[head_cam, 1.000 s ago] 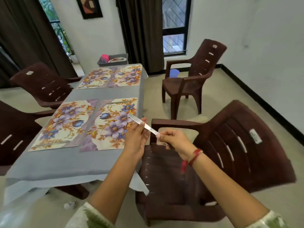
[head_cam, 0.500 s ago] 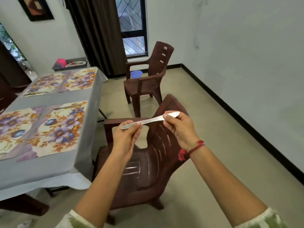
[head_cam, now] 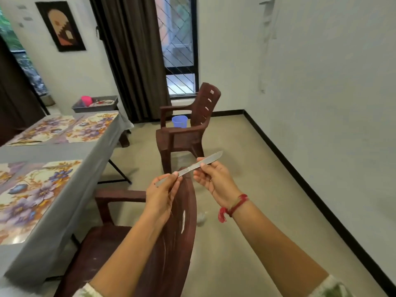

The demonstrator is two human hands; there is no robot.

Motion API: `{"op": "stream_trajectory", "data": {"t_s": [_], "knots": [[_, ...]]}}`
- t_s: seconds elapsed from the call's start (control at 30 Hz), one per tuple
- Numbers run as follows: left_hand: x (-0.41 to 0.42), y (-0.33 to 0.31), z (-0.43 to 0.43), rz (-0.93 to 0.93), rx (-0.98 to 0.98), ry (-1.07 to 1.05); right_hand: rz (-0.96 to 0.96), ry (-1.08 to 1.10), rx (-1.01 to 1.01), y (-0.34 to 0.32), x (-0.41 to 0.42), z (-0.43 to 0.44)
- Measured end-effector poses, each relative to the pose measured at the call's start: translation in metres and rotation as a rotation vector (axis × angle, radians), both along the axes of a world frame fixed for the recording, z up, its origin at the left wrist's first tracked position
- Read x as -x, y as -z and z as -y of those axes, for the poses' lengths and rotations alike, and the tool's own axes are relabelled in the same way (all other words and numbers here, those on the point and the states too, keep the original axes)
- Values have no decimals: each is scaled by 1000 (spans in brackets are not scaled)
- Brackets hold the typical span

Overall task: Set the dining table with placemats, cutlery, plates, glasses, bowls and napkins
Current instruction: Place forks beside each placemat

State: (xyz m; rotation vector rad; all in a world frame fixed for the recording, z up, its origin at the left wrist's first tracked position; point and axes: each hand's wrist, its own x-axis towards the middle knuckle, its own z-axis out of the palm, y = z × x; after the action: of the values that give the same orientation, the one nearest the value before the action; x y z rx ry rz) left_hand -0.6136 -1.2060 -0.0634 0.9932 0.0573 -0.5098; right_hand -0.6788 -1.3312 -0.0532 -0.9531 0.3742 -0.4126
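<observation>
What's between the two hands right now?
In the head view, only a stretch of the knife, pinched by the left hand and the right hand, above the near chair's back.

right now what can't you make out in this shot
Head view:
- knife handle: partly under the left hand fingers.
- tray contents: too small and blurred to name.
- table: left part cut off by the frame's left edge.
</observation>
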Motion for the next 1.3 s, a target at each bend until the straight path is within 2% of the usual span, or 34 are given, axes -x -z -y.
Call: {"op": "stream_trajectory", "data": {"t_s": [0.2,0.3,0.63,0.77,0.97,1.13,1.3], "knots": [[-72,13,67,-92,-16,-107,-99,-148,13,12,-91,59],[-122,16,99,-110,-104,-104,-189,-198,39,7,-153,98],[-258,9,157,-5,-440,-52,-251,-307,490,15,-345,167],[-314,17,179,-47,-443,-187,-247,-437,511,22,-414,182],[-381,24,205,-157,-361,-483,-137,-716,602,41,-506,189],[-431,27,194,-187,-301,-681,-65,-901,707,58,-560,170],[-486,41,164,-194,-267,-814,3,-979,825,74,-615,143]]}}
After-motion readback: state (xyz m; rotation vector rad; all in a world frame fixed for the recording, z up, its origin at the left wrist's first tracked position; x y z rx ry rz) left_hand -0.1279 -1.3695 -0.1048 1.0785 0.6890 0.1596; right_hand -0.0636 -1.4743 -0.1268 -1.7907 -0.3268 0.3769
